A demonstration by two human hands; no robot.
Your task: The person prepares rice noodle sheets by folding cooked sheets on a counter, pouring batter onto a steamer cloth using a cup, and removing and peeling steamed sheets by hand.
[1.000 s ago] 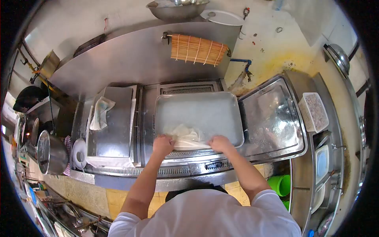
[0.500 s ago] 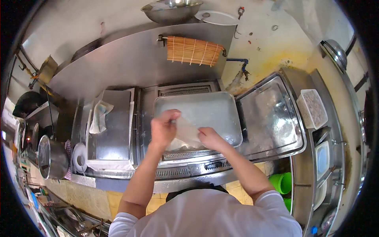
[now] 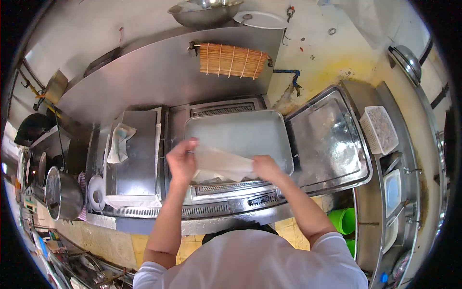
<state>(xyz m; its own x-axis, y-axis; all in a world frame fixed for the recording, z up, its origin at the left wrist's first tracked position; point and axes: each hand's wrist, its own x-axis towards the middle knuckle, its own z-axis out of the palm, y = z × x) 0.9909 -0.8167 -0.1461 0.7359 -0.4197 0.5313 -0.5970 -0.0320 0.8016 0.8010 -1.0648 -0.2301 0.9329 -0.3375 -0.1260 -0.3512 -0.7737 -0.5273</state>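
A thin, whitish, limp sheet (image 3: 224, 160) stretches between my two hands; whether it is cloth or a soft food sheet I cannot tell. My left hand (image 3: 182, 161) is closed on its left end, with a small dark or metallic bit showing by the fingers. At the right end, my right hand (image 3: 266, 168) pinches the sheet, fingers pointing left. Beneath them lies a shallow rectangular metal tray (image 3: 250, 127) on the steel counter. More whitish material (image 3: 207, 176) shows at the tray's near left corner, partly hidden by the sheet.
Left of the tray, a steel box-like surface (image 3: 137, 168) carries a crumpled cloth (image 3: 120, 142). A large metal tray (image 3: 322, 139) leans at the right, near a white basket (image 3: 379, 130). A bamboo mat (image 3: 232, 60) hangs behind. A steel pot (image 3: 65, 195) stands far left.
My hands have moved apart, the left one leftward and the right one slightly rightward. The sheet between them is now spread wider and pulled more taut.
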